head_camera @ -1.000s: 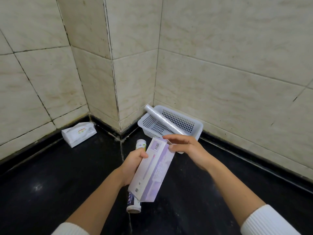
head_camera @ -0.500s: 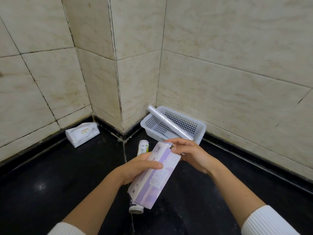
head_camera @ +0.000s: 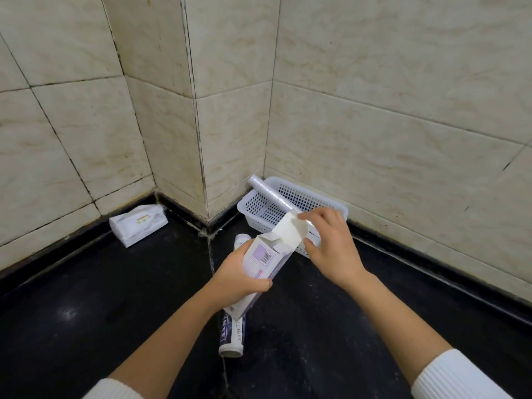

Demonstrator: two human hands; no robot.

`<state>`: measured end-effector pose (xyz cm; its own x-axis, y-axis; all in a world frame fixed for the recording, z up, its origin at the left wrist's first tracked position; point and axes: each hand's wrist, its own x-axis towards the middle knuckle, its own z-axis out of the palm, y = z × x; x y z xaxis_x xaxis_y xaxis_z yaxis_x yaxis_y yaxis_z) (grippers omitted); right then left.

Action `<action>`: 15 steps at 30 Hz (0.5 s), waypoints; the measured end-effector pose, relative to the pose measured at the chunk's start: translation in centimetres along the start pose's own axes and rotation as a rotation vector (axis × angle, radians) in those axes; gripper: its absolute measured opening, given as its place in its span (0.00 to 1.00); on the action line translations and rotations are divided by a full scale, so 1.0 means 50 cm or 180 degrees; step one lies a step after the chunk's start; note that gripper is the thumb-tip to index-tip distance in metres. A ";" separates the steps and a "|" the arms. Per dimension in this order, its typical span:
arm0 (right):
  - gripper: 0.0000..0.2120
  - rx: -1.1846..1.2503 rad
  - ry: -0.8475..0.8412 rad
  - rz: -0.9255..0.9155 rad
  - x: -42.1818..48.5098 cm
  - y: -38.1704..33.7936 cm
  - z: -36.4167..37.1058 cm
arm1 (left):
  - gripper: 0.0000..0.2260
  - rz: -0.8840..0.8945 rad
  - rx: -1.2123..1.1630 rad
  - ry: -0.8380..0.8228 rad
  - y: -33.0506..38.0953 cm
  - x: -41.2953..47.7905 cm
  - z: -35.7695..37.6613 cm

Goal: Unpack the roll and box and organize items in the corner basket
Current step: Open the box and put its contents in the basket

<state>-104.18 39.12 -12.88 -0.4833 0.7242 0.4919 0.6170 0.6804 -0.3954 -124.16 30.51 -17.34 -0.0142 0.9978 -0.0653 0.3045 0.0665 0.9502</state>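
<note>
Black floor (head_camera: 86, 312), left hand (head_camera: 239, 279) grip round box (head_camera: 260, 263) half hiding tube (head_camera: 231, 335), right hand (head_camera: 334, 249) pinching flap (head_camera: 289, 230)

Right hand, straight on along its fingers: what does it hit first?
The box flap, which the right hand pinches between its fingertips. Beyond the flap, likely the roll lying across the basket, though depth is unclear.
</note>
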 end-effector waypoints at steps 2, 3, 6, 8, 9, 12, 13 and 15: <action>0.13 -0.0271 -0.0206 -0.0482 0.003 -0.004 -0.005 | 0.30 0.0176 0.0077 0.0161 -0.001 -0.002 0.005; 0.11 -0.0152 -0.0401 -0.0460 0.003 -0.010 -0.006 | 0.32 0.0259 0.0121 0.0231 -0.002 -0.003 0.008; 0.09 0.0817 -0.0963 0.0550 0.009 -0.027 -0.014 | 0.36 0.0390 0.0312 0.0391 -0.003 -0.005 0.015; 0.07 0.1394 -0.1127 0.0953 0.014 -0.036 -0.018 | 0.37 0.0465 0.0522 0.0484 -0.003 -0.006 0.018; 0.06 0.1508 -0.1178 0.0996 0.016 -0.039 -0.019 | 0.37 0.0514 0.0607 0.0520 -0.002 -0.006 0.019; 0.10 0.1590 -0.1358 0.1073 0.019 -0.051 -0.015 | 0.38 0.0669 0.0871 0.0620 0.002 -0.005 0.025; 0.11 0.1629 -0.1379 0.1136 0.020 -0.052 -0.013 | 0.38 0.0703 0.0924 0.0642 0.002 -0.004 0.026; 0.12 0.1747 -0.1387 0.1252 0.022 -0.052 -0.012 | 0.39 0.0748 0.0983 0.0666 0.000 -0.003 0.025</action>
<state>-105.94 38.09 -10.84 -0.5628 0.8240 -0.0651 0.4540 0.2424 -0.8574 -122.95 30.36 -17.71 -0.0935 0.9675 0.2349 0.5925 -0.1356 0.7941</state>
